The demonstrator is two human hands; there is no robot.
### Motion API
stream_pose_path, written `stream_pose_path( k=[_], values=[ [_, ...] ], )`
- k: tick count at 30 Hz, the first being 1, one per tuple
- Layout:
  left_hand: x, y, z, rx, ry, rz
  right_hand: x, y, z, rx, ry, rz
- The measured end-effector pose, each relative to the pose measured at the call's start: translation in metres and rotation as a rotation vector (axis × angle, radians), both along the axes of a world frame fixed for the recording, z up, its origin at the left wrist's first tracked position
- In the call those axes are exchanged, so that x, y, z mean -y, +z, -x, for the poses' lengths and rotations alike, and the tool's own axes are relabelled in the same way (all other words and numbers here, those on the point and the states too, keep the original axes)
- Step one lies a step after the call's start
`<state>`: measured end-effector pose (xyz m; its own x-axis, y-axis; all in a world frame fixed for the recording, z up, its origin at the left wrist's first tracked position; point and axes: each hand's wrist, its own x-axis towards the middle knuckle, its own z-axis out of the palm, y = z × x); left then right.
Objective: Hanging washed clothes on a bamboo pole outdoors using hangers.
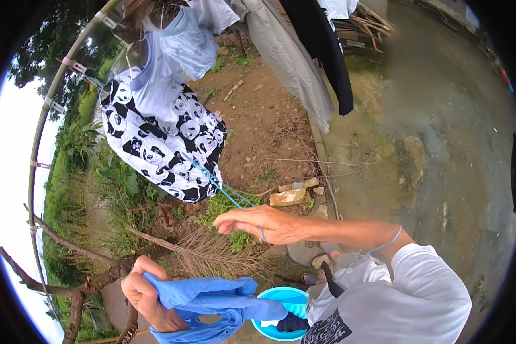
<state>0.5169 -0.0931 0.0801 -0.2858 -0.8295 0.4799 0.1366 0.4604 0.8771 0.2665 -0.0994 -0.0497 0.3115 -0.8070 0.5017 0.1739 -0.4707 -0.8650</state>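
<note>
My left hand [146, 292] grips a wet-looking blue garment [217, 296], bunched so that its shape is unclear. One end of it hangs over a turquoise plastic basin [279, 292], where dark cloth [292, 323] and some white cloth lie. My right hand [266, 223] is stretched forward with fingers extended and no garment in it. A thin blue cord [228, 195] runs to this hand and crosses it near the thumb. Beyond hangs a black-and-white panda-print garment [163, 146], with pale blue and white small clothes [176, 56] beside it.
A curved bamboo pole [38, 129] carries several clothespins [74, 65]. Grey trousers [288, 60] and a black garment [327, 51] hang above the ground. Forked tree branches [90, 284] stand close to my left hand. Broken bricks [289, 197] edge the wet concrete [413, 150].
</note>
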Motion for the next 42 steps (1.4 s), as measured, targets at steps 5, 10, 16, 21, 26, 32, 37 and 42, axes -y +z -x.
stream_pose_path(
  k=[5, 10, 16, 21, 26, 32, 37, 42],
  values=[
    [0.024, -0.011, 0.0, 0.046, -0.165, -0.068, -0.018, 0.015, -0.042, 0.166, 0.293, 0.146],
    [0.046, -0.028, -0.015, 0.022, -0.213, -0.144, -0.057, 0.017, -0.03, -0.176, 0.032, -0.028],
    [0.05, -0.041, 0.001, 0.258, -0.145, -0.178, -0.102, -0.006, -0.051, -0.474, -0.233, -0.043],
    [0.056, -0.038, -0.001, 0.189, -0.14, -0.171, -0.131, 0.008, -0.047, -0.465, -0.269, -0.128],
    [0.069, -0.07, 0.013, 0.319, -0.236, -0.447, -0.149, 0.041, -0.048, -0.322, -0.261, -0.005],
    [0.087, -0.106, 0.027, 0.324, -0.391, -0.415, -0.15, 0.057, -0.039, -0.425, 0.037, -0.138],
    [0.125, -0.121, 0.031, 0.29, -0.686, -0.405, -0.153, 0.054, -0.04, -0.273, 0.257, -0.125],
    [0.089, -0.209, 0.074, 0.111, -1.116, -0.736, -0.126, 0.066, -0.044, -0.084, 0.278, -0.031]
  ],
)
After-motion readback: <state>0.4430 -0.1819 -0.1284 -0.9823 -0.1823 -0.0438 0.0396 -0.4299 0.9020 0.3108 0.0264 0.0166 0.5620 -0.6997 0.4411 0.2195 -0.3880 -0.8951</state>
